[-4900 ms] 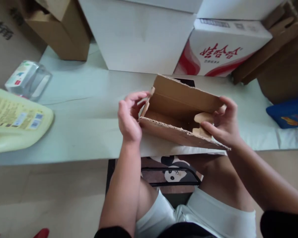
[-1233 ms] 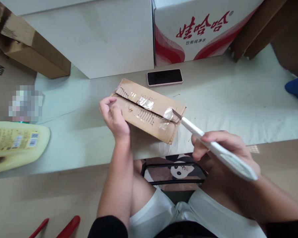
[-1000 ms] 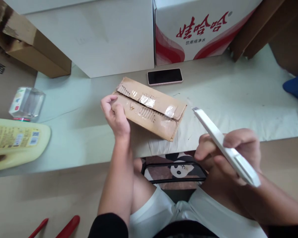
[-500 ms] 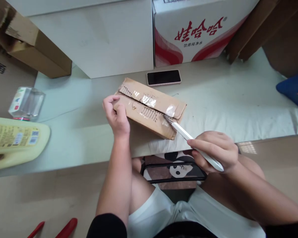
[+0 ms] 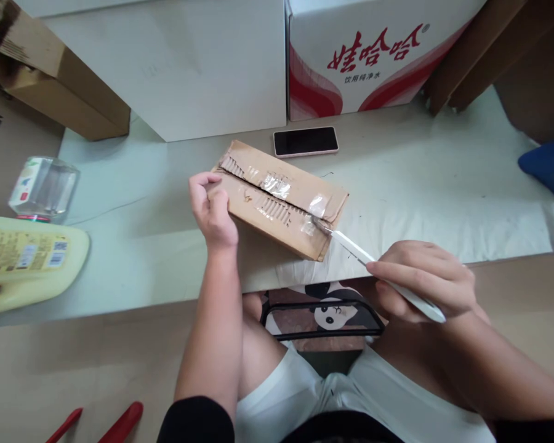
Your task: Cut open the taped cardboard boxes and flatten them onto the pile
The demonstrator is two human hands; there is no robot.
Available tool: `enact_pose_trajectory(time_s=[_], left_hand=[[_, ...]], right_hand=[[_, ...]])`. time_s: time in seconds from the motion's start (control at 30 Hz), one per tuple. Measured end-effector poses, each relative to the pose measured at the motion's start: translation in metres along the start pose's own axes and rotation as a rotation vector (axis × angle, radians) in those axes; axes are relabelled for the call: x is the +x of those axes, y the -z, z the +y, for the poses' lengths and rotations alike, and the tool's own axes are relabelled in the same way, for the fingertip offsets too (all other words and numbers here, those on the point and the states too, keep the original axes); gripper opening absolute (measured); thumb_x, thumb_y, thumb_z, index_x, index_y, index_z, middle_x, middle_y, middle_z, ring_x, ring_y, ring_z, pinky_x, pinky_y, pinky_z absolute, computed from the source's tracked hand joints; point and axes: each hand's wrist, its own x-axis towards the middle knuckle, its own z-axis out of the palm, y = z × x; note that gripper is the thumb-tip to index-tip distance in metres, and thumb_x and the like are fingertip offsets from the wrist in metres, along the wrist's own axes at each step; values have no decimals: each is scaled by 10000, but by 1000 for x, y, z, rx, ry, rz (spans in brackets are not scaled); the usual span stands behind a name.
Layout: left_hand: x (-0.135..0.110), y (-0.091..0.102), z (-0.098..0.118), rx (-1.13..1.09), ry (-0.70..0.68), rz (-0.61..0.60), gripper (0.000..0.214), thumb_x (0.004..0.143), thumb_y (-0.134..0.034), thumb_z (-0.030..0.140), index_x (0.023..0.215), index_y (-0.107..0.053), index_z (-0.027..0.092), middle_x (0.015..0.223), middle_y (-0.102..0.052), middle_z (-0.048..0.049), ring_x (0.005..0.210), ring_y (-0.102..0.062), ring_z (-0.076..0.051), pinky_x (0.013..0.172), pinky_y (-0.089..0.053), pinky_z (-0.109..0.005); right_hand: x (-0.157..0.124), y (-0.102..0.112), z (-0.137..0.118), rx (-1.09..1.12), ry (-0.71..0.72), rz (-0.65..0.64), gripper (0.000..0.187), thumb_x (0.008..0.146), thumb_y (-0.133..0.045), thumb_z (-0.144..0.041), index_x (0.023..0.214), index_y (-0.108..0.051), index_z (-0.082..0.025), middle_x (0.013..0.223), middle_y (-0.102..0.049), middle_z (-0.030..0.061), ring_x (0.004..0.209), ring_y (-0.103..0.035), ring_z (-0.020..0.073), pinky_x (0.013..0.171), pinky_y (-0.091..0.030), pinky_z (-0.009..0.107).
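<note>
A small brown cardboard box [image 5: 268, 224] lies slanted on the cloth-covered table, its top seam slit and patched with torn, shiny tape. My left hand [image 5: 215, 212] is closed round the box's left end, thumb on top. In my right hand [image 5: 425, 280] is a white-handled utility knife [image 5: 357, 249], gripped from above with the index finger along the handle. Its blade tip touches the box top near the right end of the seam. Part of the blade is hard to make out against the tape.
Behind the box lie a phone [image 5: 306, 141], a large white box [image 5: 221, 74] and a red-and-white carton [image 5: 360, 67]. To the left are a clear bottle [image 5: 50, 187] and a yellow jug [image 5: 32, 261]. A blue object [image 5: 547, 166] sits at the far right.
My right hand has moved right and slightly away from the box, drawing the knife along toward the seam's right end. My left hand still grips the box.
</note>
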Motion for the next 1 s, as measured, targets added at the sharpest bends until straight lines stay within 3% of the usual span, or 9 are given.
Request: enact_pose_trajectory(time_s=[0.13,0.3,0.4,0.6,0.77,1.0], left_hand=[[1,0,-1,28,2,-7,158,782,-526,287,927,-533,226,923,-529,-39,928,-541,-207,900,-455,-366],[2,0,-1,29,0,-2,159,778,-526,303,919,-518,231,913,-525,-37,918,-541,-205,893,-449,-359],[2,-1,1,31,-7,-5,166,765,-519,272,924,-530,229,911,-542,-35,900,-540,-201,870,-444,-350],[2,-2,-2,17,-21,9,163,764,-519,261,923,-532,226,887,-521,-30,855,-519,-197,847,-438,-353],[3,-2,-4,37,-20,1,153,775,-522,281,921,-528,234,886,-510,-28,876,-523,-203,864,-440,-359],[2,-3,1,-11,-31,-12,127,791,-538,256,914,-547,229,880,-511,-25,863,-516,-200,851,-428,-361]], right_hand=[[-2,5,4,-42,0,21,323,795,-591,-26,1029,-722,-206,605,-593,-20,472,-545,115,425,-445,256],[3,7,4,-17,-58,-167,366,839,-599,-36,1154,-652,-214,703,-668,-12,526,-589,104,475,-470,231],[5,7,3,-1,-45,-190,359,832,-611,-29,1143,-648,-206,704,-669,-7,527,-575,102,479,-454,233],[6,6,3,76,-42,-213,180,942,-584,-227,1109,-646,-199,700,-675,19,526,-577,123,474,-466,257],[8,4,-12,12,-130,-198,256,884,-597,-80,1109,-653,-187,699,-669,11,536,-600,119,474,-458,245],[15,16,-33,-119,-259,-291,296,896,-606,-47,1123,-687,-219,707,-689,-9,573,-636,111,533,-508,247]])
